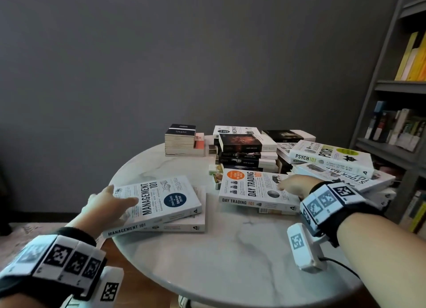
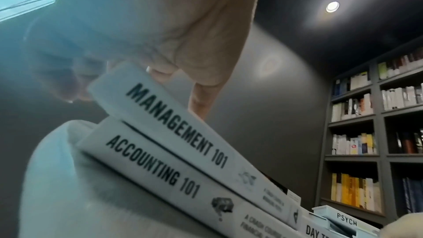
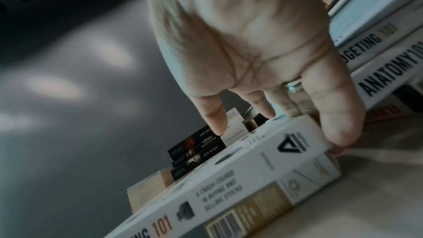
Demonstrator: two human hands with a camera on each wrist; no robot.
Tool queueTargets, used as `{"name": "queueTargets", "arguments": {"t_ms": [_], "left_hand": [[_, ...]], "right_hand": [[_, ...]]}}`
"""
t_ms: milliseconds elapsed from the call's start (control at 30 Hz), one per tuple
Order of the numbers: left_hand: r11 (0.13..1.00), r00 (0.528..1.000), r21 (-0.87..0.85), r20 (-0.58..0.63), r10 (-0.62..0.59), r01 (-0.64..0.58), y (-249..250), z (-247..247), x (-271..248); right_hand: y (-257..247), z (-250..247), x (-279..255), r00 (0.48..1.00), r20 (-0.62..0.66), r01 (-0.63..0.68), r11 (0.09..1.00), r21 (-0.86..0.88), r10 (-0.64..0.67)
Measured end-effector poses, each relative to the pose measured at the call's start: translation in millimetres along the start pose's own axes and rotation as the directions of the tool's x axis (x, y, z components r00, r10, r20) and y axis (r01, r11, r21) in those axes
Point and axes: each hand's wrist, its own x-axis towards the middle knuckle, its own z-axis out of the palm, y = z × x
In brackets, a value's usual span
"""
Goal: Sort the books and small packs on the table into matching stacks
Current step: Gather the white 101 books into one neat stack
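On the round marble table (image 1: 230,250), my left hand (image 1: 110,206) gripped the Management book's (image 1: 161,197) near-left corner atop another, w/ right hand (image 1: 292,185) holding the Day Trading book's (image 1: 253,188) right end, spines toward me.

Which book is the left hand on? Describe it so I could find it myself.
On the round marble table, look to the near left edge, where two white books lie stacked. The left hand grips the top one, Management 101, marked by a dark blue circle on its cover.
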Motion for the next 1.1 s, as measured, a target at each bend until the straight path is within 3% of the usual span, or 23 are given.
{"name": "queueTargets", "arguments": {"t_ms": [67, 200, 467, 567, 667, 833, 900, 967, 1100], "left_hand": [[0.997, 0.998, 0.081, -0.063, 0.021, -0.016, 12, 0, -9], [0.988, 0.99, 0.089, -0.049, 0.131, -0.127, 38, 6, -26], [0.96, 0.96, -0.026, -0.02, 0.279, -0.279, 70, 21, -48], [0.948, 0.95, -0.063, -0.003, 0.311, -0.311, 75, 24, -50], [0.948, 0.951, -0.09, 0.018, 0.309, -0.306, 78, 27, -53], [0.937, 0.941, -0.146, 0.078, 0.331, -0.317, 84, 36, -59], [0.926, 0.931, -0.177, 0.093, 0.352, -0.332, 85, 37, -60], [0.918, 0.926, -0.229, 0.124, 0.356, -0.322, 88, 38, -61], [0.84, 0.918, -0.529, 0.263, 0.297, -0.12, 96, 39, -69]], "right_hand": [[4, 4, 2, 1.0, -0.004, -0.012, 0.999, -0.046, 0.012], [12, 13, 7, 1.0, -0.006, 0.004, 0.997, -0.08, -0.005], [22, 22, 18, 1.0, -0.013, 0.024, 0.995, 0.094, -0.023], [26, 22, 23, 0.998, -0.065, 0.013, 0.957, 0.29, 0.006], [30, 21, 26, 0.998, -0.053, 0.011, 0.856, 0.517, 0.02], [24, 14, 17, 1.0, -0.022, 0.017, 0.532, 0.847, 0.003], [15, 7, 10, 0.998, -0.06, 0.061, 0.411, 0.909, -0.017], [6, 0, -1, 0.994, -0.105, 0.111, 0.358, 0.927, -0.036], [-12, -1, -25, 0.971, -0.142, 0.19, 0.255, 0.948, -0.193]]}}
